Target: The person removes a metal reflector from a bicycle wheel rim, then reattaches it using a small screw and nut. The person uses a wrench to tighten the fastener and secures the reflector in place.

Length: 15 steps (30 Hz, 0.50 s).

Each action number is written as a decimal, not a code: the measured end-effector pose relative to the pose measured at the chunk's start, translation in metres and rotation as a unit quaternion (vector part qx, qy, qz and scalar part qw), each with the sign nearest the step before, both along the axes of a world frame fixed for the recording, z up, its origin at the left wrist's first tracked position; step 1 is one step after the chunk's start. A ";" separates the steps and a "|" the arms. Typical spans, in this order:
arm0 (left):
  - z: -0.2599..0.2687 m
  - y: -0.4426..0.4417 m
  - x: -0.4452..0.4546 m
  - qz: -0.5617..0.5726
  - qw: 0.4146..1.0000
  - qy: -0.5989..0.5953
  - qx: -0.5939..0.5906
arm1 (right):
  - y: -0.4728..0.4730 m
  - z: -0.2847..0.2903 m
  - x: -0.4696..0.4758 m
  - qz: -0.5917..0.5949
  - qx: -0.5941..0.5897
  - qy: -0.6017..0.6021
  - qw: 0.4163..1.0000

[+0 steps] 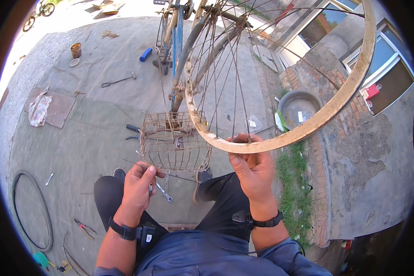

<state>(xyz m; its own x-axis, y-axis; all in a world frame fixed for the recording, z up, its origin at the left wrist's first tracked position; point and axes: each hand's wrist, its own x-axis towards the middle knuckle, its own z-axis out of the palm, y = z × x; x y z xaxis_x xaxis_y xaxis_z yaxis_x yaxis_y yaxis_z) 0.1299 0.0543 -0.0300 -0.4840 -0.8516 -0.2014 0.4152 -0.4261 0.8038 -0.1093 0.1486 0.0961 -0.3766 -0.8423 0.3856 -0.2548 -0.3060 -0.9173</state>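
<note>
A bicycle wheel without a tyre stands before me, mounted in an upturned bicycle frame (178,41). My right hand (253,169) pinches the bottom of its worn metal rim (296,134), thumb on the near side and fingers behind. Rusty spokes (236,74) run from the rim to the hub (240,21). In my left hand (139,183) a thin loose spoke (183,178) lies between thumb and fingers, apart from the wheel. Something small and dark sits in its curled fingers, too hidden to name. Below the frame, a rusty wire basket (176,155) rests on the ground.
Wrenches (164,194) lie between my feet. To the left are a bicycle tyre (49,210), pliers (84,228), another wrench (49,179) and a hammer (119,81). A grey basin (316,100) stands at right by the brick-edged wall.
</note>
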 end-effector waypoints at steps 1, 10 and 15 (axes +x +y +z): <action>-0.001 0.001 0.000 -0.004 1.000 -0.004 0.001 | 0.000 -0.005 0.001 -0.012 0.019 -0.024 0.999; 0.003 0.007 -0.009 -0.046 0.997 -0.068 0.005 | 0.002 -0.086 -0.029 0.060 0.235 -0.072 0.967; 0.001 0.008 -0.021 -0.030 0.989 -0.144 -0.012 | 0.002 -0.122 -0.039 0.177 0.391 -0.096 0.898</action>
<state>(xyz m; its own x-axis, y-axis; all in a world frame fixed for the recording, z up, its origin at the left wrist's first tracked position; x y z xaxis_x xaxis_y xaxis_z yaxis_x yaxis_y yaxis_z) 0.1084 0.0620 -0.0294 -0.4595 -0.8292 -0.3182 0.1421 -0.4223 0.8953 -0.1482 0.1501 -0.0261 -0.0274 -0.9071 -0.4200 -0.0821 0.4207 -0.9035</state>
